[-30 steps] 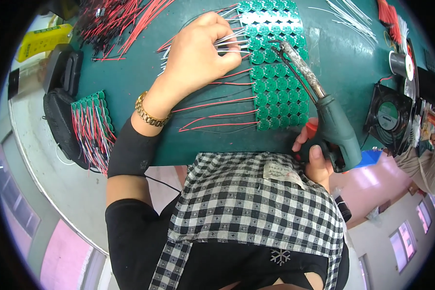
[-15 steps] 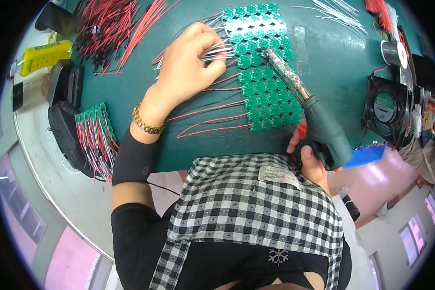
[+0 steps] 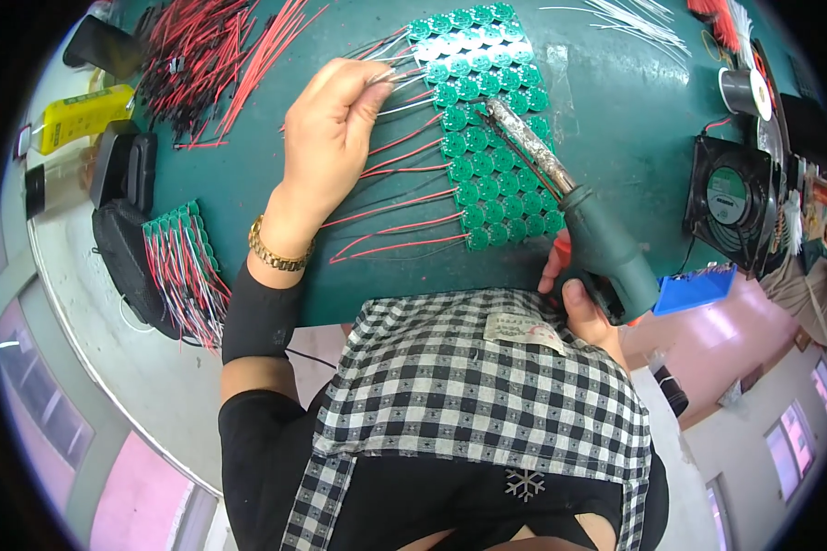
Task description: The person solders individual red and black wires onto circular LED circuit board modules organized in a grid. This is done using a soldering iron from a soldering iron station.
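Note:
A panel of round green circuit boards [image 3: 496, 165] lies on the green work surface, red and white wires running from its left edge. My left hand [image 3: 331, 124] is left of the panel's upper part, thumb and fingers pinched on white wires [image 3: 397, 77]; how many is hard to see. Wrapped round the handle of a soldering gun [image 3: 606, 243] is my right hand [image 3: 581, 303], low at the panel's right, partly hidden by the gun's green body. The gun's dark, worn tip reaches up and left over the boards; whether it touches them I cannot tell.
Red and black wires [image 3: 193, 64] are heaped at the far left, white wires [image 3: 629, 23] at the far right. A solder spool [image 3: 742, 94] and a black fan [image 3: 733, 197] stand on the right. A wired board panel [image 3: 179, 248] hangs over a black case at left.
My left hand has drawn back a little to the left, its fingers closer together, with fewer white wires showing by them. The soldering gun stays over the panel as the whole view shifts slightly.

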The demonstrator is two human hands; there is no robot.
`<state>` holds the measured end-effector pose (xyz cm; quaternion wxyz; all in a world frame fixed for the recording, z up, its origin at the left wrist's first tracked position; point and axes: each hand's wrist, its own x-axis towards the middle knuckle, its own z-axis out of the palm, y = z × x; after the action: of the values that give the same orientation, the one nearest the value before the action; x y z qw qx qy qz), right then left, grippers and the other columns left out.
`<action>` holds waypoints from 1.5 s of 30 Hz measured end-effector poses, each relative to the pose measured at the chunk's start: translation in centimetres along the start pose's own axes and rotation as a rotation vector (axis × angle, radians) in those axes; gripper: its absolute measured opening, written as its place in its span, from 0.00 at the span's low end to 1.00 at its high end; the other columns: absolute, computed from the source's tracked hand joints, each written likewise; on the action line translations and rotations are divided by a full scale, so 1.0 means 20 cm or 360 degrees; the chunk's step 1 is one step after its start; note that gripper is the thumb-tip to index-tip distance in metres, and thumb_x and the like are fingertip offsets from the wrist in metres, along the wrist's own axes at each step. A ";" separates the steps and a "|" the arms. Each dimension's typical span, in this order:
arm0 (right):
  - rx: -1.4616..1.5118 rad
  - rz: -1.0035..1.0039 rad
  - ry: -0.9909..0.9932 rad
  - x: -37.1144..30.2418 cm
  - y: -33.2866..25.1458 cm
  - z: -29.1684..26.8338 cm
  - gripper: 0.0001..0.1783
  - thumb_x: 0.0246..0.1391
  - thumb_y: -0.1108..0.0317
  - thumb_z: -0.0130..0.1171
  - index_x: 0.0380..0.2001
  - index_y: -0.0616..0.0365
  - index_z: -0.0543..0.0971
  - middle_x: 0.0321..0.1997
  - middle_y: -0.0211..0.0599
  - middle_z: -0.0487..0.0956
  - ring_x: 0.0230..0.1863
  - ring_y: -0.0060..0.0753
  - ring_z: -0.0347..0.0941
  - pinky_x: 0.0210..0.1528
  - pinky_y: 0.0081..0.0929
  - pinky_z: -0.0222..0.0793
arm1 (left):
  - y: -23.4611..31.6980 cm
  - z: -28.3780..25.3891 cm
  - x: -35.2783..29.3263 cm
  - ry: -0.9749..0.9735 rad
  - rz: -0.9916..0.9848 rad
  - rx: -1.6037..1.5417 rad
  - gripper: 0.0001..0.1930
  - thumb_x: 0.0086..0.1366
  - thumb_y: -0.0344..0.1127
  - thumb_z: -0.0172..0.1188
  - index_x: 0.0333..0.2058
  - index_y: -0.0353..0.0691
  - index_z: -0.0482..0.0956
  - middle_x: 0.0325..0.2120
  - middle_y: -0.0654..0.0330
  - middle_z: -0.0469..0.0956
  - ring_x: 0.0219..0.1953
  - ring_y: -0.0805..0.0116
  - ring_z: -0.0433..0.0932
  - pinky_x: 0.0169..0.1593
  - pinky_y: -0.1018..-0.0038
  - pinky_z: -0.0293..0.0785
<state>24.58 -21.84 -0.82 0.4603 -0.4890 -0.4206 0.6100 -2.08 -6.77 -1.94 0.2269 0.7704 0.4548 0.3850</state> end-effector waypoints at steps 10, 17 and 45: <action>0.0033 0.0069 -0.0002 -0.04 0.03 -0.03 0.13 0.51 0.69 0.57 0.39 0.61 0.74 0.33 0.34 0.75 0.28 0.23 0.72 0.32 0.23 0.71 | 0.21 0.02 -0.08 -0.0091 -0.0408 -0.0221 0.08 0.54 0.21 0.60 0.34 0.37 0.79 0.27 0.58 0.80 0.28 0.71 0.80 0.32 0.79 0.74; -0.0135 -0.0004 -0.0130 -0.04 0.06 -0.04 0.09 0.48 0.72 0.57 0.35 0.61 0.75 0.30 0.34 0.76 0.28 0.25 0.73 0.31 0.24 0.71 | 0.14 0.08 -0.09 -0.0211 -0.0560 0.0052 0.05 0.51 0.30 0.62 0.28 0.37 0.78 0.20 0.59 0.78 0.22 0.72 0.78 0.27 0.77 0.73; 0.0106 0.0142 0.0089 -0.06 0.09 0.04 0.27 0.48 0.59 0.60 0.50 0.61 0.69 0.34 0.32 0.73 0.29 0.24 0.69 0.32 0.24 0.67 | 0.04 0.12 -0.14 -0.0172 -0.0561 0.0016 0.07 0.48 0.33 0.62 0.27 0.38 0.79 0.22 0.56 0.80 0.24 0.64 0.80 0.29 0.74 0.74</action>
<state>23.57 -23.55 -2.23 0.4604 -0.5084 -0.3649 0.6296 -0.51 -9.61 -3.90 0.3111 0.6995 0.5718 0.2949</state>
